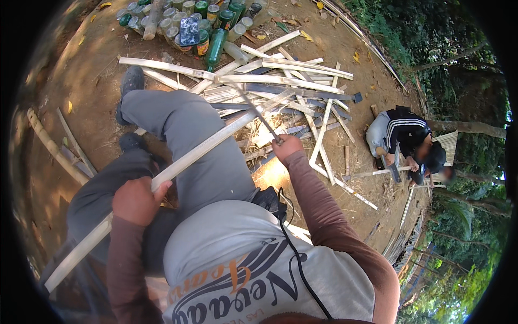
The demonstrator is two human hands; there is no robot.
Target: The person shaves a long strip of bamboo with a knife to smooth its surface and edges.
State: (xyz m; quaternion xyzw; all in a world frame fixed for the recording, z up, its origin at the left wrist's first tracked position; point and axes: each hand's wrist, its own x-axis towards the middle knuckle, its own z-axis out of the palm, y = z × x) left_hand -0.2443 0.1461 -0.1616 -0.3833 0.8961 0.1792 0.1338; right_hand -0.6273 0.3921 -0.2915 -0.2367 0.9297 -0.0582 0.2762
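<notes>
A long pale strip of split wood or bamboo slants across my lap, from the lower left up toward the pile in front. My left hand is closed round it, thumb along its upper side. In my right hand is a knife with a long, thin dark blade; the fist hides its handle. The blade points up and to the left and crosses the strip near its far end. Whether the edge touches the strip, I cannot tell.
Beyond my knees, many pale strips lie crisscrossed on bare soil. Glass bottles stand clustered behind them, a phone-like dark slab on top. A pole lies at left. Another person bends over strips at right, holding a blade.
</notes>
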